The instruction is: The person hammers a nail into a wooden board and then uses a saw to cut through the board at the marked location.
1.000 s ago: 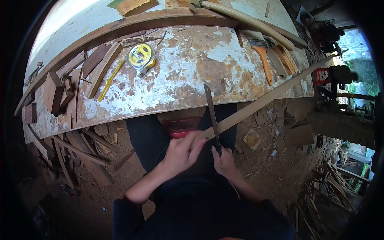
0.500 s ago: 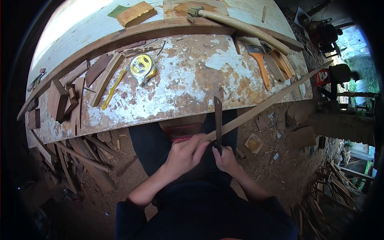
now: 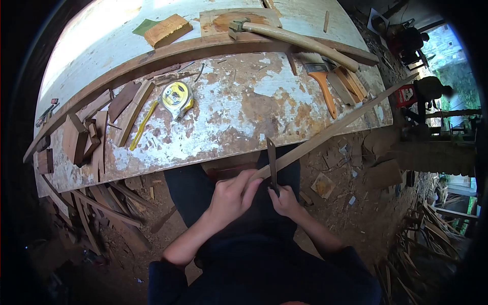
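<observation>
My left hand (image 3: 230, 197) is closed around the near end of a long wooden strip (image 3: 325, 134), which slants up to the right across the bench's front edge. My right hand (image 3: 286, 202) grips the lower end of a dark, flat-bladed knife (image 3: 272, 161). Its blade stands nearly upright in view and crosses the strip just beyond my left fingers. Whether the edge cuts into the wood cannot be made out. Both hands are over my lap, in front of the bench.
On the worn workbench (image 3: 218, 122) lie a tape measure (image 3: 176, 99), a hammer (image 3: 300, 43), a paintbrush (image 3: 322, 86) and several wood offcuts (image 3: 75, 140). A long curved board (image 3: 203, 49) spans the bench. Scrap wood (image 3: 119, 218) litters the floor at left.
The view has shifted slightly, so the bench sits lower and a little left. The knife's tip is lower over the strip. Both hands keep their grips.
</observation>
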`<action>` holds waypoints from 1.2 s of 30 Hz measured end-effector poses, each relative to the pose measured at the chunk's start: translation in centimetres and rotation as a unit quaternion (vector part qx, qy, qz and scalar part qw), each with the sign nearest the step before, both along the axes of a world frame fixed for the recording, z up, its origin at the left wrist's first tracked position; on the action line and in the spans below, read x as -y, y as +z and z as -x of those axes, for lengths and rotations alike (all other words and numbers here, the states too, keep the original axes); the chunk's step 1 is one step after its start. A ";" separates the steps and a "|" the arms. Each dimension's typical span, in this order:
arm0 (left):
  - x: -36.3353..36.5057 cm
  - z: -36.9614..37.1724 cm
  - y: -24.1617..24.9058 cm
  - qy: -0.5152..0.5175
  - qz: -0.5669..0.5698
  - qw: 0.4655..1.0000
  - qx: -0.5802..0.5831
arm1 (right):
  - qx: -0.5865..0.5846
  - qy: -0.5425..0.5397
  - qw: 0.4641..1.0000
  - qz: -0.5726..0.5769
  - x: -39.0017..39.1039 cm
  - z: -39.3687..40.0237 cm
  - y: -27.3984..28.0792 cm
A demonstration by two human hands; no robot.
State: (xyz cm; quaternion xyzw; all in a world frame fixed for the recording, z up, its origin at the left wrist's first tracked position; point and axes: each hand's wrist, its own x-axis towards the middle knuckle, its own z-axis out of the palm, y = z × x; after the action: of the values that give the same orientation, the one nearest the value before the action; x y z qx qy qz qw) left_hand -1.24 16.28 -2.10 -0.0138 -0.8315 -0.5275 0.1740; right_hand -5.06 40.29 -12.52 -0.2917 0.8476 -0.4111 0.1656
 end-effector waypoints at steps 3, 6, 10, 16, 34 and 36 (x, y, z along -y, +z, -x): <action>-0.2 -0.4 0.8 -0.025 -0.006 1.000 0.013 | 0.013 -0.013 1.000 0.017 1.6 0.3 3.2; 0.0 0.0 2.7 -0.022 0.006 0.999 -0.025 | -0.037 -0.002 0.999 0.038 0.0 -0.1 -0.7; -0.9 -0.5 0.5 -0.022 -0.001 1.000 -0.005 | 0.032 -0.035 0.998 0.045 2.3 0.5 4.0; 0.0 0.2 1.1 -0.025 0.030 0.999 -0.027 | -0.013 -0.007 0.999 0.040 0.6 0.9 0.7; -0.6 -1.1 1.6 -0.028 0.017 0.999 0.019 | 0.013 -0.007 0.996 0.083 1.6 0.7 2.7; -0.4 -0.7 2.5 -0.040 0.025 0.999 -0.012 | 0.005 -0.009 0.996 0.092 1.4 0.7 0.6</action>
State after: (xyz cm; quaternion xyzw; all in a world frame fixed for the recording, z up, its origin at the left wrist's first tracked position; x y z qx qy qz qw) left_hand -0.51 16.71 0.37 -0.0579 -0.8409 -0.5130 0.1622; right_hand -5.74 38.93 -11.89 -0.2959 0.8080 -0.4902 0.1391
